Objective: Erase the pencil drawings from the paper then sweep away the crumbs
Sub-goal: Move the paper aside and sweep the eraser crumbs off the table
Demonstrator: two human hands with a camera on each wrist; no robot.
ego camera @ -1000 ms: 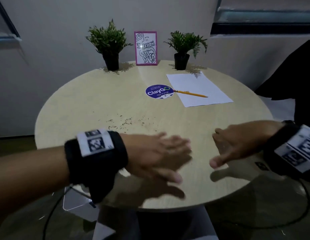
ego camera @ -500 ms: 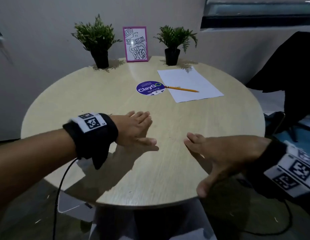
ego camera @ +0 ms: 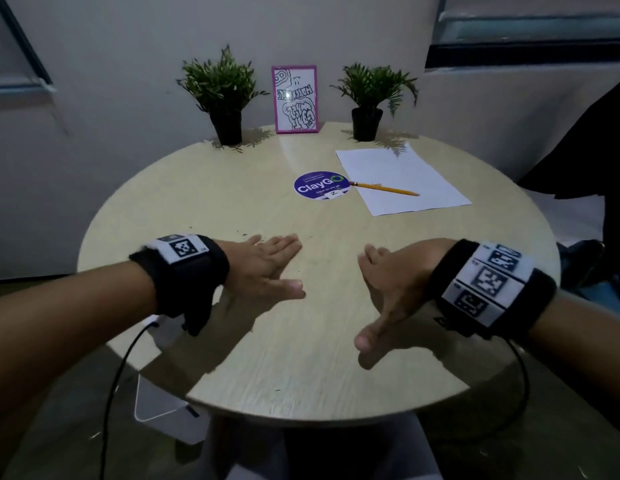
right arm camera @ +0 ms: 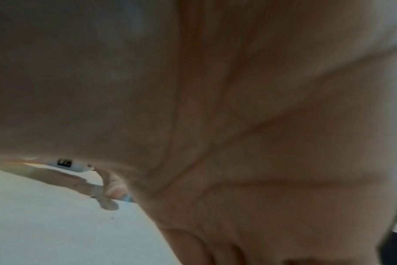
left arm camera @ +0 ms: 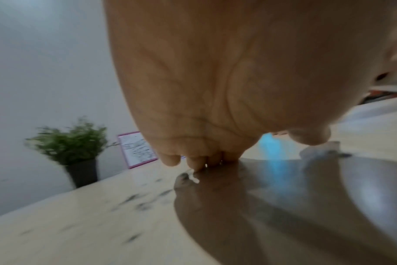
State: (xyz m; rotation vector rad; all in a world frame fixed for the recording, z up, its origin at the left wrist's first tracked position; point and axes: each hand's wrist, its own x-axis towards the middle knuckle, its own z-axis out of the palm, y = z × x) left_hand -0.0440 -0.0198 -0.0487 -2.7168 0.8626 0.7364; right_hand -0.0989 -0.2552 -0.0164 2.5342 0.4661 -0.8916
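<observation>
the paper (ego camera: 402,180) looked blank — erasing was judged done — and lay on the table (ego camera: 301,375) beyond the right hand (ego camera: 393,289), a pencil (ego camera: 384,188) across it. sweeping was unfinished: crumbs (left arm camera: 138,200) were scattered just beside the left hand (ego camera: 263,268). both hands were flat — fingers extended, nothing grasped.

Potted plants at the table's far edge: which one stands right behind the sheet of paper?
The right potted plant, the smaller one; its shadow falls on the paper. The left potted plant stands beyond the pink frame.
</observation>
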